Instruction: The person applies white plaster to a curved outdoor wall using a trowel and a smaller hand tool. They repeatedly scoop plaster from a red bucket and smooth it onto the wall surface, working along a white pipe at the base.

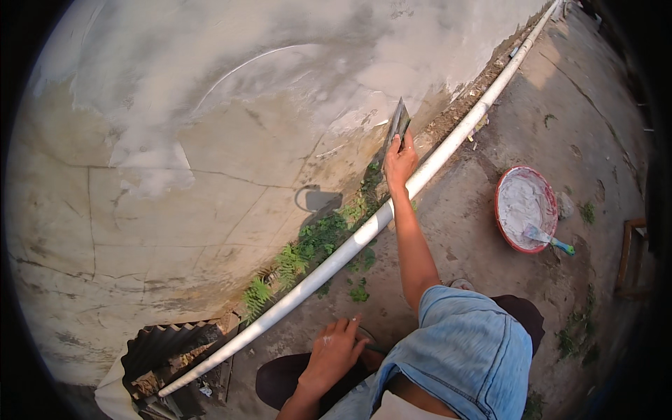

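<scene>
My right hand (pixel 401 161) grips a steel plastering trowel (pixel 397 119), raised against the lower part of a wall (pixel 161 105) with patchy pale plaster, cracks and a grey-beige base. My right forearm crosses over a long white pipe (pixel 301 294) that runs diagonally along the foot of the wall. My left hand (pixel 332 350) hangs low by my dark-trousered knee, fingers loosely apart and apparently holding nothing. To my right, a red-rimmed basin (pixel 518 192) holds white paste, with a putty knife (pixel 560 244) with a green and blue handle lying in it.
Ferns and weeds (pixel 318 238) grow along the wall's foot. At the lower left lie dark corrugated sheets (pixel 147 341) and debris. A cracked concrete floor (pixel 581 140) runs along the wall, with a stone (pixel 565 205) beside the basin and a wooden frame (pixel 624 255) at the right.
</scene>
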Motion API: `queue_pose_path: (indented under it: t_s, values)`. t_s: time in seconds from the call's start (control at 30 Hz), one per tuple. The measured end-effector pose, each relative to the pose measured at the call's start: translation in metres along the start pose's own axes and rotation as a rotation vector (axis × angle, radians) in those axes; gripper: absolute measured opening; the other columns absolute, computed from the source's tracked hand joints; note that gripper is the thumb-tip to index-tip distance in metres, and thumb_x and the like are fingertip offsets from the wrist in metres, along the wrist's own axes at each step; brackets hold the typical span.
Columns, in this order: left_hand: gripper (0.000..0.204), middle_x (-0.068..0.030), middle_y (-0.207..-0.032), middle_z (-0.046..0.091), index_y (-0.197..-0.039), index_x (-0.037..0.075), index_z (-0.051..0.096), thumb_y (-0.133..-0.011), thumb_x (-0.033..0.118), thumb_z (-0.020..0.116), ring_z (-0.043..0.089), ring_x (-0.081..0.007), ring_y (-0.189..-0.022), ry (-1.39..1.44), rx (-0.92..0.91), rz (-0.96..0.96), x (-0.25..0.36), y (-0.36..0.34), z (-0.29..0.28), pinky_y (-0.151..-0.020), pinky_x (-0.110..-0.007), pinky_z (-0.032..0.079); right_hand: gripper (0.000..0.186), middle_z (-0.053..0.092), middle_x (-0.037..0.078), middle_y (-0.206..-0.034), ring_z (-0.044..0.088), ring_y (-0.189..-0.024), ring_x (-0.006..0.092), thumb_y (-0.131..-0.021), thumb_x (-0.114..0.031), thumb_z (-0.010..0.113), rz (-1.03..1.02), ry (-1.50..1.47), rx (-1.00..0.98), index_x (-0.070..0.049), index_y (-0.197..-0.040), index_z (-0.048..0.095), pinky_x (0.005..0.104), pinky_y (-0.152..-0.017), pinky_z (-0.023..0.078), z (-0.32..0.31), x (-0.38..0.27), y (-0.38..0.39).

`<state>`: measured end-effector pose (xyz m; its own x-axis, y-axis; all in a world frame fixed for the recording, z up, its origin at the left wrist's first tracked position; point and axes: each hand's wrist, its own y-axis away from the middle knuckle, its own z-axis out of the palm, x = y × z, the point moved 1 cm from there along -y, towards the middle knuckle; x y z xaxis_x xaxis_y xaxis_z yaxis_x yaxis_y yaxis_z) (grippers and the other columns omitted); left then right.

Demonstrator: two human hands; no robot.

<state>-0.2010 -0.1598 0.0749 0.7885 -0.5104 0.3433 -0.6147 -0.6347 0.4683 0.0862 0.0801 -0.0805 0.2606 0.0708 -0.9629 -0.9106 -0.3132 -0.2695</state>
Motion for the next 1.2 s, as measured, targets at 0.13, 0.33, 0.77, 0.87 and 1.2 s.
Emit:
queue_pose_path:
  t_s: [0.13,0.33,0.77,0.87,1.2]
  values:
    - [0.053,-0.0156,-0.11,0.059,-0.136,0.005,0.048,-0.091,0.029,0.064,0.058,-0.0343,-0.107,0.04,-0.052,-0.013,-0.002,0.003,0.004,-0.087,-0.044,0.05,0.04,0.07,0.019,-0.09,0.059,-0.056,0.0226,-0.093,-0.007,0.055,-0.069,0.018,-0.119,-0.003,-0.132,0.059,0.0331,-0.053,0.045,0.009,-0.045,0.032]
    - [0.052,-0.016,-0.112,0.059,-0.136,0.005,0.048,-0.092,0.029,0.063,0.058,-0.0342,-0.109,0.057,-0.068,0.033,-0.003,-0.001,0.005,-0.088,-0.044,0.05,0.051,0.068,0.017,-0.118,0.068,-0.106,0.0269,-0.086,0.003,0.056,-0.431,-0.108,-0.346,-0.01,-0.135,0.058,0.0298,-0.067,0.056,-0.003,-0.081,0.11]
    - [0.052,-0.0158,-0.111,0.059,-0.135,0.004,0.048,-0.092,0.029,0.063,0.058,-0.0341,-0.107,0.03,-0.04,0.025,-0.002,0.002,0.003,-0.088,-0.044,0.05,0.036,0.073,0.019,-0.097,0.062,-0.058,0.02,-0.089,-0.005,0.056,-0.16,-0.05,-0.042,-0.001,-0.124,0.065,0.0321,-0.054,0.048,0.003,-0.042,0.002]
    - [0.052,-0.0163,-0.111,0.059,-0.135,0.004,0.048,-0.092,0.029,0.063,0.059,-0.0345,-0.106,0.017,-0.042,0.041,0.0,-0.002,0.004,-0.087,-0.044,0.05,0.048,0.063,0.019,-0.128,0.069,-0.105,0.0308,-0.085,0.001,0.055,-0.317,-0.099,-0.159,-0.004,-0.133,0.059,0.0322,-0.07,0.056,0.011,-0.051,0.048]
    - [0.052,-0.0165,-0.11,0.059,-0.134,0.003,0.049,-0.091,0.028,0.064,0.059,-0.0347,-0.105,0.027,-0.022,0.032,0.005,-0.002,0.005,-0.087,-0.044,0.05,0.039,0.067,0.021,-0.117,0.067,-0.109,0.0292,-0.089,0.002,0.056,0.094,-0.001,-0.247,0.002,-0.127,0.061,0.0377,-0.077,0.057,-0.028,-0.03,0.044]
